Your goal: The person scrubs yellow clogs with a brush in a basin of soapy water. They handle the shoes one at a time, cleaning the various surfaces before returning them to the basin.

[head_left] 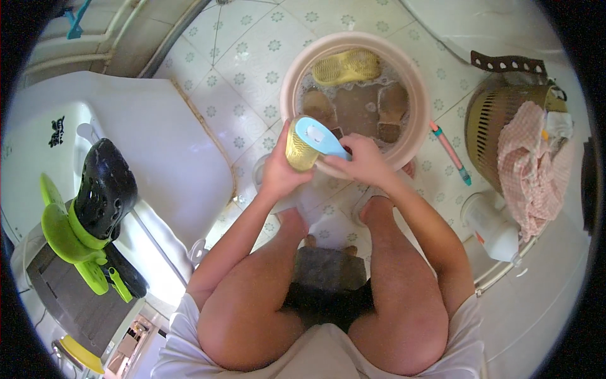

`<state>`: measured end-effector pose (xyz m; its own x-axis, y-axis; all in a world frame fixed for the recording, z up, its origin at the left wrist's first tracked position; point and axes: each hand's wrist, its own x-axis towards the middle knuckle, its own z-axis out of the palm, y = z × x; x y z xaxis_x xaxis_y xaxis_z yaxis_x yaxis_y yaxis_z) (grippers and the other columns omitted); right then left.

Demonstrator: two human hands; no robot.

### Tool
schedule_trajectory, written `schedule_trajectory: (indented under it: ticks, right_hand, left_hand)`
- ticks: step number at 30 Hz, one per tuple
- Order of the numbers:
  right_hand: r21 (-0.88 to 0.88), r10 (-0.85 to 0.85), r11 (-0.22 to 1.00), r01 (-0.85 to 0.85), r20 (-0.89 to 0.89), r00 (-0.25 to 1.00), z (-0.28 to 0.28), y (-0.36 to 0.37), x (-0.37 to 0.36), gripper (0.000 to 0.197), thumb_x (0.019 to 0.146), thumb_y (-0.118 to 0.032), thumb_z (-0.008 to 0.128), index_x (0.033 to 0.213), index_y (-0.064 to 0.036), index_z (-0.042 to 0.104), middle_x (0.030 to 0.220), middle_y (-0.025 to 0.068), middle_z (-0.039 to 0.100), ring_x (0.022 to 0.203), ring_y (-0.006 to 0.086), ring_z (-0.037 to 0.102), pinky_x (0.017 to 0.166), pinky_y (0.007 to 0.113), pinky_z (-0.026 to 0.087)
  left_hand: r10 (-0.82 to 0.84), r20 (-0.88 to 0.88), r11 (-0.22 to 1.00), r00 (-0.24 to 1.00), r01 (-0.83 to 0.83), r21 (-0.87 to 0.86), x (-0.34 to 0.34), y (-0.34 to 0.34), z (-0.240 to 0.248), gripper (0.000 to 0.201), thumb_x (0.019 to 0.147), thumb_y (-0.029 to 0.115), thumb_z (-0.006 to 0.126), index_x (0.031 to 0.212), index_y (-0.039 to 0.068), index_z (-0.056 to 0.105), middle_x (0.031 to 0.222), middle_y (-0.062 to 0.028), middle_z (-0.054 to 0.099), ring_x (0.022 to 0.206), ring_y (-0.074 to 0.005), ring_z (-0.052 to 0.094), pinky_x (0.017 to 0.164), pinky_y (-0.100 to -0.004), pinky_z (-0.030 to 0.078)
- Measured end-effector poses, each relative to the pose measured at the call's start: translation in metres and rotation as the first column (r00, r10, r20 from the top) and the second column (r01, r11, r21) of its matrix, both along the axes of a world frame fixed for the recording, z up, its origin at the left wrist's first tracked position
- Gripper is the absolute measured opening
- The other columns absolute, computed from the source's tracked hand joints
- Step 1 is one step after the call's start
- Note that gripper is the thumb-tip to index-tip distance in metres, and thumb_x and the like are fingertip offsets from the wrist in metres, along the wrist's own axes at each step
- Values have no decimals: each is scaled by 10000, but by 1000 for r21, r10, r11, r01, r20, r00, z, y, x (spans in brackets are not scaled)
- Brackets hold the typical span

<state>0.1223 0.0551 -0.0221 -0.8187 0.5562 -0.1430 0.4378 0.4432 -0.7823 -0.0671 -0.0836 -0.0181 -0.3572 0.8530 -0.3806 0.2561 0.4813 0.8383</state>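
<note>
My left hand (282,174) grips a shoe with a yellow ridged sole (299,153), its sole turned up over the near rim of a pale pink basin (418,95). In my right hand (365,159) is a light blue scrub brush (327,141), pressed against that sole; its bristles are hidden underneath. Murky brown water (356,110) fills the basin. A second yellow sole (346,67) lies at the far side of the water, and a brown shoe-like shape (392,104) shows at the right, partly under water.
At the left, black and lime-green clogs (104,189) rest by a white fixture (145,120). To the right are a slotted basket (483,129) with a pink checked cloth (530,164), a white bottle (489,227) and a red stick with teal ends (452,155) on the patterned tiles.
</note>
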Motion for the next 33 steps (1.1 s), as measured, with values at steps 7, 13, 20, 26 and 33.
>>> schedule_trajectory:
  ticks: [7, 13, 20, 26, 33]
  right_hand:
    - [-593, 29, 784, 182, 328, 944, 26, 5, -17, 304, 1020, -357, 579, 1103, -68, 618, 848, 204, 675, 799, 301, 702, 706, 438, 519]
    - [-408, 22, 913, 23, 106, 994, 2, -4, -10, 338, 1005, -386, 596, 1124, -69, 606, 863, 183, 705, 739, 316, 718, 701, 440, 534]
    - [-793, 29, 581, 180, 241, 970, 19, 5, 3, 322, 967, -298, 687, 1145, -33, 645, 773, 47, 654, 691, 193, 624, 644, 357, 509]
    - [-399, 144, 917, -20, 282, 948, -18, -10, 17, 338, 939, -307, 681, 1107, -13, 685, 757, 163, 684, 695, 238, 682, 676, 392, 528]
    - [-371, 125, 927, 52, 435, 892, -8, -20, 23, 296, 871, -301, 698, 994, -34, 731, 880, 234, 703, 833, 389, 696, 751, 454, 537]
  left_hand:
    - [-2, 17, 999, 1000, 3, -38, -3, -1, 3, 1152, 644, 171, 839, 1611, 111, 217, 1340, -153, 645, 1212, -288, 651, 1012, -376, 522]
    - [-14, 31, 989, 999, 18, -148, -3, 0, 6, 1117, 644, 165, 832, 1598, 116, 254, 1327, -151, 650, 1211, -289, 651, 1005, -382, 527]
    - [19, 43, 1000, 999, -19, -1, -2, -2, 4, 1146, 636, 142, 832, 1610, 117, 229, 1403, -150, 601, 1273, -277, 610, 1044, -374, 502]
    - [5, 33, 1000, 999, -4, -9, -1, -1, 0, 1155, 636, 137, 832, 1614, 112, 219, 1408, -156, 598, 1280, -278, 605, 1052, -370, 494]
    - [-4, 17, 1000, 1000, 4, -16, -1, 0, 4, 1167, 634, 148, 840, 1615, 107, 210, 1383, -156, 615, 1264, -283, 617, 1047, -375, 499]
